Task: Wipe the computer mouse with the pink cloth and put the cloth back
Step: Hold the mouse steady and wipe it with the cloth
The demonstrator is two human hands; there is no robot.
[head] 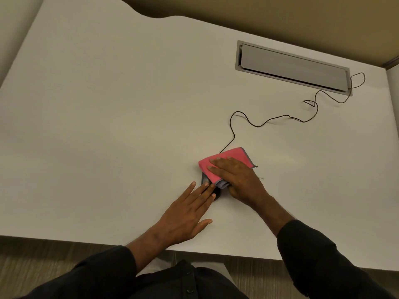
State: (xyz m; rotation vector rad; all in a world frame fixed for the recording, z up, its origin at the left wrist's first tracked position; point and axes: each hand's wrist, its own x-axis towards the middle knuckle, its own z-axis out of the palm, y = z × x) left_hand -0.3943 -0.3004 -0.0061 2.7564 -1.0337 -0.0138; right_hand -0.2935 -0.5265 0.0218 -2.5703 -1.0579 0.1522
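Desk (pixel 108 104): mouse (pixel 205 181) under cloth-pressing grip (pixel 237 180).

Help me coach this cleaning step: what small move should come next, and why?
Probably draw the right hand and pink cloth back toward the mouse's near end. The cloth covers mostly its far part, dark casing shows at the near side, and the left hand's fingertips rest there, seemingly steadying it.

Place: an office workstation.
Desk: a wide pale desk (pixel 108 104) with a curved cut-out along its far edge.
Cable hatch: a grey flip-lid cable hatch (pixel 291 66) set flush into the top.
Cord: a thin black cord (pixel 267 120) running into it.
Walls: plain beige partition panels (pixel 280 16) behind.
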